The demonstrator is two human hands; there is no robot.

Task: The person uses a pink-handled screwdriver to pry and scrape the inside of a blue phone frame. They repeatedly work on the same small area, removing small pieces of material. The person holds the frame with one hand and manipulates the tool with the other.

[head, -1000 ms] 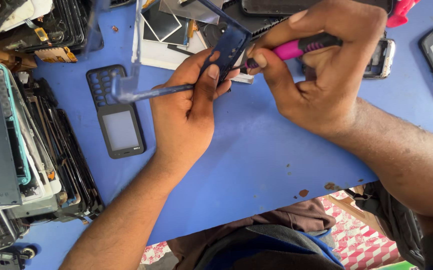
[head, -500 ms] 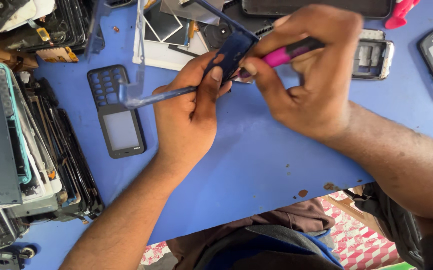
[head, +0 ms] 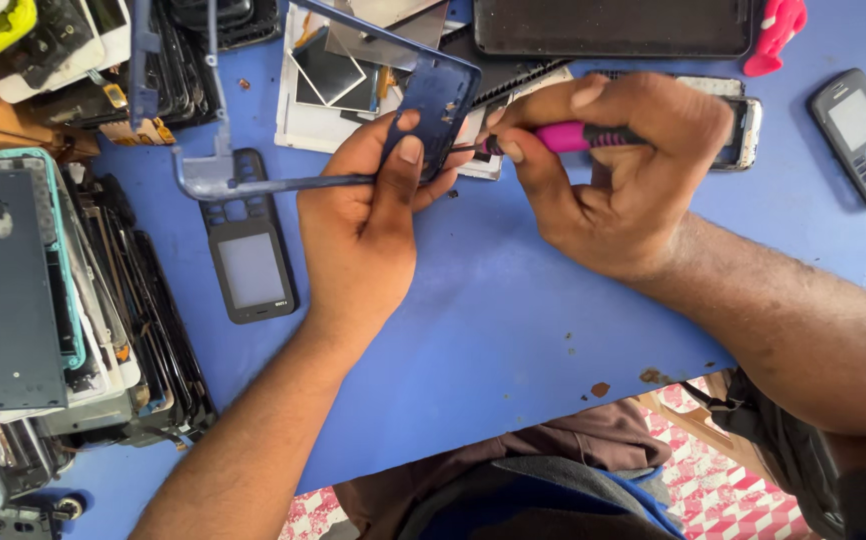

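**Inspector:** While the left hand (head: 358,235) steadies it, the blue phone frame (head: 431,105) is held up off the blue table (head: 513,330), near the table's far edge. The thumb and fingers are closed on the frame's corner, thumb pressed flat against the inner face. In my judgement that grip keeps the corner from twisting under the tool.

**Clerk:** And the other hand?

**Inspector:** The right hand (head: 613,180) has its fingers closed around a pink-handled screwdriver (head: 578,135), gripped close to the tip end. The thin metal tip points at the frame's corner, just beside the left thumb (whether it sits in a screw head is too small to tell). Holding it that short likely gives finer control.

**Clerk:** What lies about them?

**Inspector:** A small dark keypad phone (head: 246,255) lies face up on the table, just left of the left wrist and below the frame's long rail. A grey keypad phone (head: 861,135) lies well apart at the right edge. A stack of phone housings and back covers (head: 23,290) stands at the left, stacked on edge, probably to save room. A dark tablet-like panel (head: 613,25) lies at the top, with a pink object (head: 775,35) beside it.
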